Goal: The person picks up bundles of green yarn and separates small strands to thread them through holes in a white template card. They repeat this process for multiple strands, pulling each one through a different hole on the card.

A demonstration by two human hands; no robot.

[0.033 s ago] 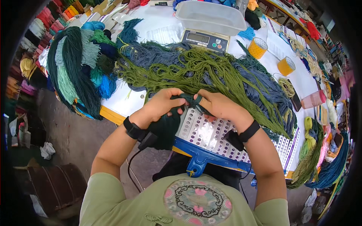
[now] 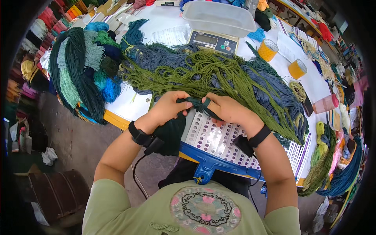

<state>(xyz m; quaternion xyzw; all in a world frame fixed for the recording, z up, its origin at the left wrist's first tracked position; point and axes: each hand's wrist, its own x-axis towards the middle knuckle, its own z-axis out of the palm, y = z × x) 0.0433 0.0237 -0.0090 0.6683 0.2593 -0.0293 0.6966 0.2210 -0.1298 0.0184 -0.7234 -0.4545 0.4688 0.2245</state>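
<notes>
Your left hand [image 2: 171, 106] and right hand [image 2: 226, 108] both pinch the dark green yarn [image 2: 172, 132] between them, its bulk hanging toward seven o'clock. Olive yarn [image 2: 219, 68] crowds them at twelve; a stray loop catching there could tangle both.

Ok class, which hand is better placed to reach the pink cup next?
Probably the right hand: it lies nearer the pink cup, though, like the left hand, it holds dark green yarn.

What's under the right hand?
The right hand grips dark green yarn; below it shows a white sheet with rows of holes. What the hand and olive yarn cover can't be seen.
</notes>
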